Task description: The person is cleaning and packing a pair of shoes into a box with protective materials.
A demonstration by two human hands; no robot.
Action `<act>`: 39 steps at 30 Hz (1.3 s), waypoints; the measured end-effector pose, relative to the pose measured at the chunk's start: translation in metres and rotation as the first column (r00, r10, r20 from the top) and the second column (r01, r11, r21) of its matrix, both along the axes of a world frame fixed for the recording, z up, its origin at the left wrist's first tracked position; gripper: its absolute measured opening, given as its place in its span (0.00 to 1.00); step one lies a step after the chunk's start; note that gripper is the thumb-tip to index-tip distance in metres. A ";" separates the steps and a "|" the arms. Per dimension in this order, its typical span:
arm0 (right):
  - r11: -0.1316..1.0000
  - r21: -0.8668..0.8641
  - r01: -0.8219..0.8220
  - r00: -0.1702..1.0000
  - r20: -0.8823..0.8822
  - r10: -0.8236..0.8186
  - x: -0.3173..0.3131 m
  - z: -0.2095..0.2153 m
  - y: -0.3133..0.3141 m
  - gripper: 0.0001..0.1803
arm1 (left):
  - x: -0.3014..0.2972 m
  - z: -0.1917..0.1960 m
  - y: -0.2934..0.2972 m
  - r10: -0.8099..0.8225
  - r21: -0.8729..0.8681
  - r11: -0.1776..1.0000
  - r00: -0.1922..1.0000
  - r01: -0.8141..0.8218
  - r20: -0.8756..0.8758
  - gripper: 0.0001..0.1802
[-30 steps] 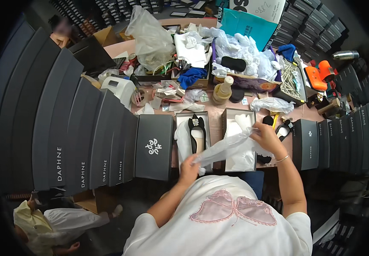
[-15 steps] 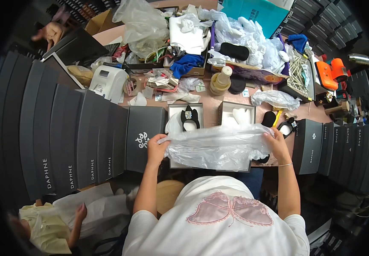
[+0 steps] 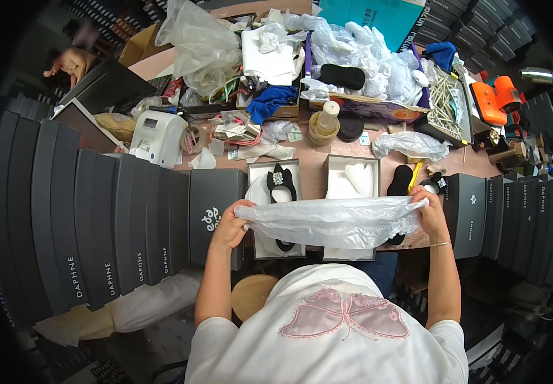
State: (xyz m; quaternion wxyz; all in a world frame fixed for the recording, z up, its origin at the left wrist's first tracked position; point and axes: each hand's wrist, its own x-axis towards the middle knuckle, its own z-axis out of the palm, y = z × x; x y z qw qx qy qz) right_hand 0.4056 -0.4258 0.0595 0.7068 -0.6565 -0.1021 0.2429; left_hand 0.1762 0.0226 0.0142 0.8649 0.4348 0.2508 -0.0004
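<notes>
I grip a translucent white sheet (image 3: 334, 222) by its 2 ends, my left hand (image 3: 229, 227) and right hand (image 3: 432, 214) closed on it, and hold it stretched above the open left box (image 3: 299, 182) and the open right box (image 3: 353, 160); a black shoe (image 3: 288, 180) lies in the left, white wadding (image 3: 358, 181) in the right

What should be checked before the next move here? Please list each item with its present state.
1. Left hand grip on the translucent sheet: ok, fingers closed on one end.
2. Right hand grip: ok, closed on the opposite end.
3. Sheet flat: not ok, it spans the hands but is creased.
4. Black shoe inside the left open box: ok, partly hidden by the sheet.
5. Clear view into both boxes: not ok, the sheet crosses in front.
6. Right open box contents: cannot tell beyond white wrapping.
</notes>
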 end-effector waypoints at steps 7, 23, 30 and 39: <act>0.948 -0.274 -0.162 0.987 -0.040 0.157 0.000 -0.015 -0.013 0.08 | 0.015 -0.032 0.001 -0.024 0.281 0.958 0.993 0.055 -0.112 0.07; 0.578 -0.701 -0.418 0.656 0.207 0.726 -0.007 0.065 0.071 0.33 | 0.034 0.036 -0.003 -0.336 0.655 0.661 0.925 0.365 -0.176 0.14; 0.574 -0.643 -0.507 0.599 0.215 0.771 -0.047 -0.008 0.145 0.16 | 0.043 0.092 0.003 -0.490 0.820 0.471 0.869 0.326 -0.065 0.24; 0.330 -0.942 -0.060 0.819 0.143 0.556 -0.031 0.041 -0.020 0.10 | 0.053 0.074 0.003 -0.525 0.883 0.325 0.841 0.338 -0.129 0.30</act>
